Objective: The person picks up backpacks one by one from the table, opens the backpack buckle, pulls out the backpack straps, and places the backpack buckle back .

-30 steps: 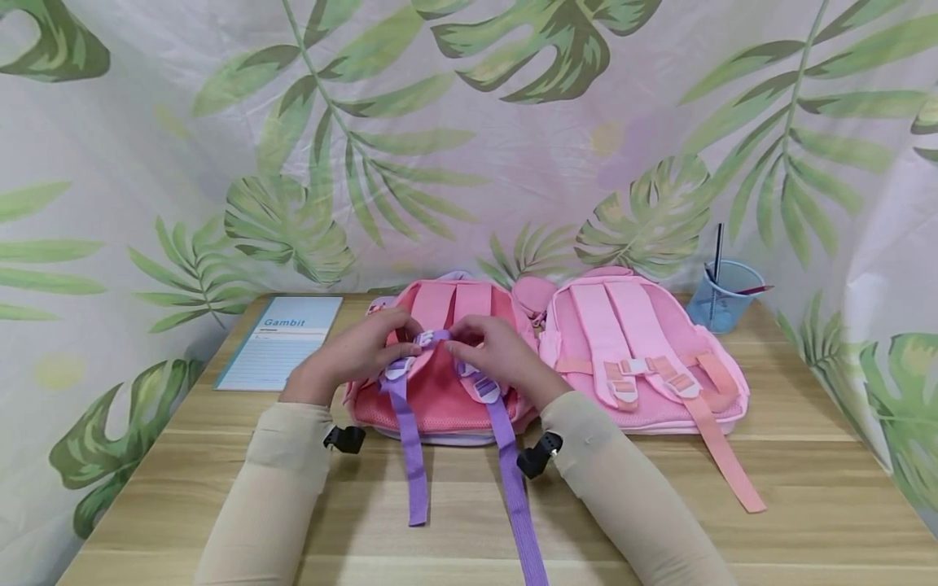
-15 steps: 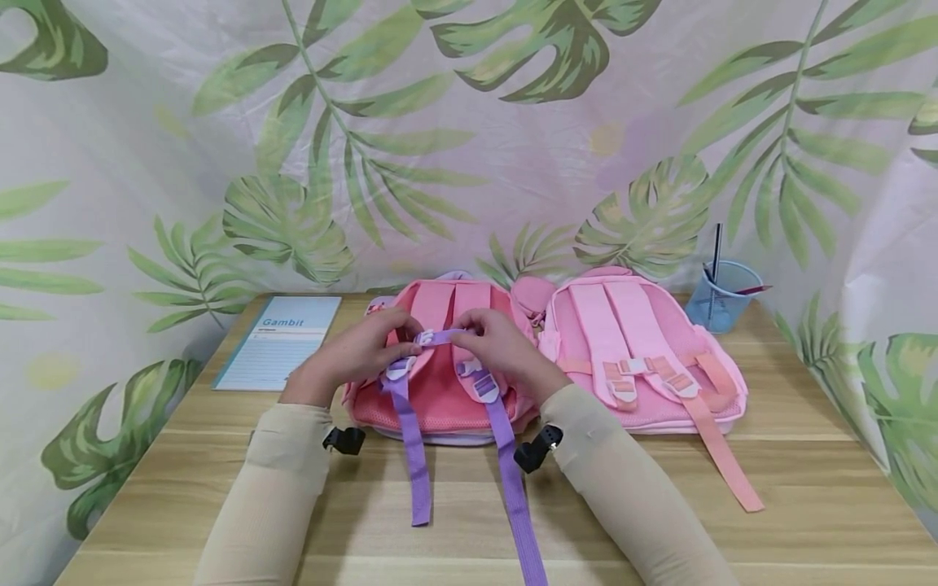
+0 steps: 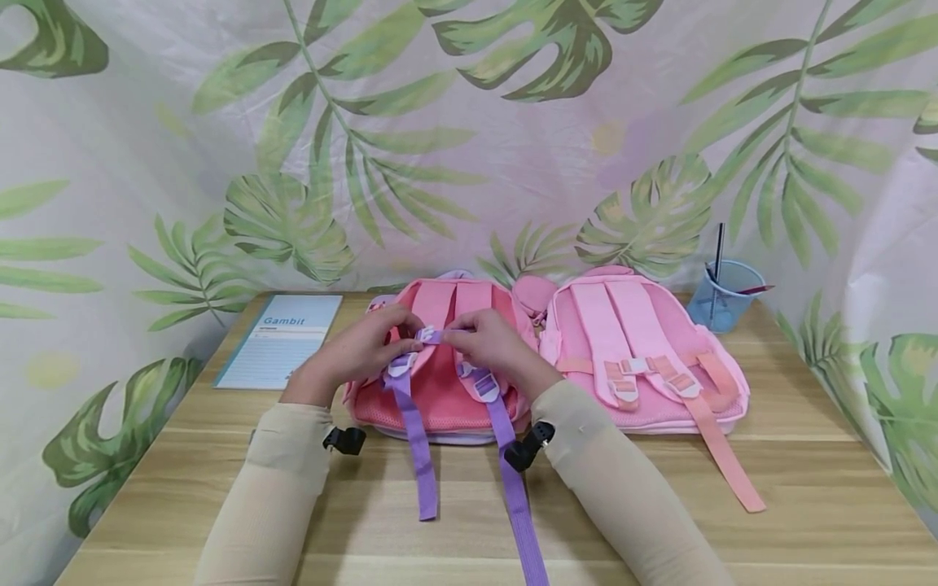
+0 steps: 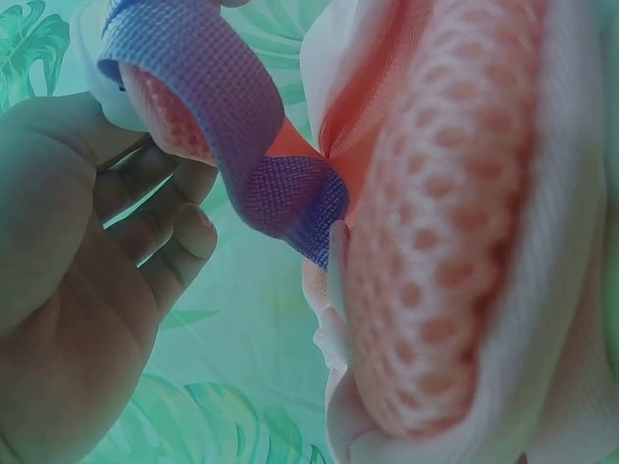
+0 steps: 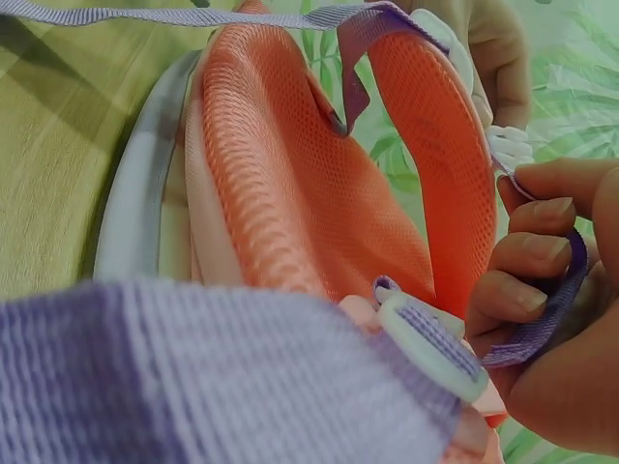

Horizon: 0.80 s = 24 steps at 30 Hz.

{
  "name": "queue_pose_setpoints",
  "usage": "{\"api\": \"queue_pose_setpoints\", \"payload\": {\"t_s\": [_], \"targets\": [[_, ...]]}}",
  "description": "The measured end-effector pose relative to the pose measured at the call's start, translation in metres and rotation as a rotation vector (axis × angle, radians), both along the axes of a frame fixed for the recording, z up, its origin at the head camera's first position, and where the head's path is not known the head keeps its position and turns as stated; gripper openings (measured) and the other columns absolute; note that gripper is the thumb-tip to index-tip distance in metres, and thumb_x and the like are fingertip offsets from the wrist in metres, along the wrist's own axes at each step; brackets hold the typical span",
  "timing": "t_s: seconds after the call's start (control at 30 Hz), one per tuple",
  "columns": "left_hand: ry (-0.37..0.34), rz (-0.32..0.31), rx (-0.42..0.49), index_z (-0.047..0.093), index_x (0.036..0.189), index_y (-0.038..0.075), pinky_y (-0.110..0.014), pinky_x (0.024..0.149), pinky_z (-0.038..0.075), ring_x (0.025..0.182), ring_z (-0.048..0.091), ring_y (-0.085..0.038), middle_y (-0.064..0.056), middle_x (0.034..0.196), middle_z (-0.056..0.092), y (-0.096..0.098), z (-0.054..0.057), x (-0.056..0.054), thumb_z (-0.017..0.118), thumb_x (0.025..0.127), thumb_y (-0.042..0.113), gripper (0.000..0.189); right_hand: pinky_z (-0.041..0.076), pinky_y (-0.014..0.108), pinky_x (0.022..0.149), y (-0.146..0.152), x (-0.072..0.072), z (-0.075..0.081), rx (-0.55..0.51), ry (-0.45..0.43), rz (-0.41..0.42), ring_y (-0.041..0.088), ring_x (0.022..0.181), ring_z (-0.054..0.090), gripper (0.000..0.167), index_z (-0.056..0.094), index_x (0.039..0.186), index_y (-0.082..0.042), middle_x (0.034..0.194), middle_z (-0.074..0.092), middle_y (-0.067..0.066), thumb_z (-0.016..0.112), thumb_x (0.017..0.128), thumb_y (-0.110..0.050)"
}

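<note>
A coral-pink backpack lies with its shoulder straps facing up. Between those straps runs a short purple chest strap with a white plastic buckle. My left hand holds the buckle between thumb and fingers, raising the left shoulder strap off the back panel. Just to the right, my right hand pinches the purple webbing; in the right wrist view a loop of it passes through the curled fingers. White adjusters sit on the shoulder straps, with purple strap tails hanging toward me.
A lighter pink backpack lies close on the right, its peach strap tail reaching over the table. A blue notebook is at the left. A blue mesh pen cup stands at the back right.
The right hand first slid right along the purple webbing, then came back left toward the buckle. The left hand stays nearly in place. The left purple tail has swung slightly right.
</note>
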<state>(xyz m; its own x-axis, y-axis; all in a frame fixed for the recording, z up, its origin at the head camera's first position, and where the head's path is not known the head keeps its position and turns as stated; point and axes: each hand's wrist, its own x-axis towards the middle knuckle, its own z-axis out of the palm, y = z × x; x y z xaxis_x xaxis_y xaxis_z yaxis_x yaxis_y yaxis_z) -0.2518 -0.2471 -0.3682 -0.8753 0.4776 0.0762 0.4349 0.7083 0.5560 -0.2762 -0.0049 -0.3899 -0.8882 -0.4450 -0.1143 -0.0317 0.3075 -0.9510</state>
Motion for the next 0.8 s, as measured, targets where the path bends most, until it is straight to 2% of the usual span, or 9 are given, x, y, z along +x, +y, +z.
{"api": "queue_pose_setpoints", "payload": {"t_s": [0.17,0.3,0.43,0.63,0.8], "targets": [[0.000,0.010,0.012,0.070,0.123,0.012,-0.042,0.095,0.054,0.102,0.061,-0.021,-0.005,0.112,0.069,-0.001,-0.001,0.000,0.074,0.103,0.015,0.020,0.040,0.023,0.054,-0.003,-0.001,0.003,-0.013,-0.014,0.002,0.010,0.055,0.046,0.023,0.080,0.114,-0.001,0.062,0.050,-0.003,0.073,0.103,-0.021],[-0.010,0.017,0.022,0.071,0.124,0.012,-0.042,0.094,0.054,0.101,0.061,-0.022,-0.005,0.111,0.069,-0.001,-0.002,0.000,0.074,0.103,0.014,0.022,0.041,0.023,0.055,-0.006,-0.001,0.005,-0.011,-0.058,-0.004,0.011,0.055,0.044,0.024,0.080,0.117,-0.003,0.061,0.046,-0.004,0.074,0.103,-0.020],[-0.003,0.017,0.020,0.070,0.125,0.012,-0.041,0.092,0.054,0.100,0.061,-0.022,-0.005,0.111,0.069,-0.002,-0.003,0.000,0.075,0.103,0.015,0.023,0.043,0.022,0.058,-0.011,-0.001,0.006,0.007,-0.087,-0.006,0.010,0.060,0.048,0.025,0.080,0.121,-0.003,0.065,0.051,-0.004,0.073,0.104,-0.020],[0.003,0.016,0.026,0.072,0.124,0.014,-0.041,0.092,0.052,0.100,0.060,-0.021,-0.003,0.109,0.069,-0.002,-0.005,0.001,0.076,0.102,0.015,0.023,0.045,0.022,0.061,-0.014,0.000,0.004,0.038,-0.057,-0.003,0.012,0.067,0.053,0.026,0.079,0.125,-0.005,0.074,0.060,-0.001,0.071,0.105,-0.020],[0.013,0.014,0.032,0.073,0.123,0.014,-0.040,0.091,0.052,0.099,0.060,-0.022,-0.003,0.108,0.070,-0.003,-0.005,0.001,0.077,0.101,0.015,0.023,0.044,0.023,0.061,-0.006,0.001,0.006,0.041,-0.017,0.006,0.012,0.065,0.053,0.023,0.080,0.119,-0.006,0.072,0.059,-0.001,0.073,0.104,-0.023]]}}
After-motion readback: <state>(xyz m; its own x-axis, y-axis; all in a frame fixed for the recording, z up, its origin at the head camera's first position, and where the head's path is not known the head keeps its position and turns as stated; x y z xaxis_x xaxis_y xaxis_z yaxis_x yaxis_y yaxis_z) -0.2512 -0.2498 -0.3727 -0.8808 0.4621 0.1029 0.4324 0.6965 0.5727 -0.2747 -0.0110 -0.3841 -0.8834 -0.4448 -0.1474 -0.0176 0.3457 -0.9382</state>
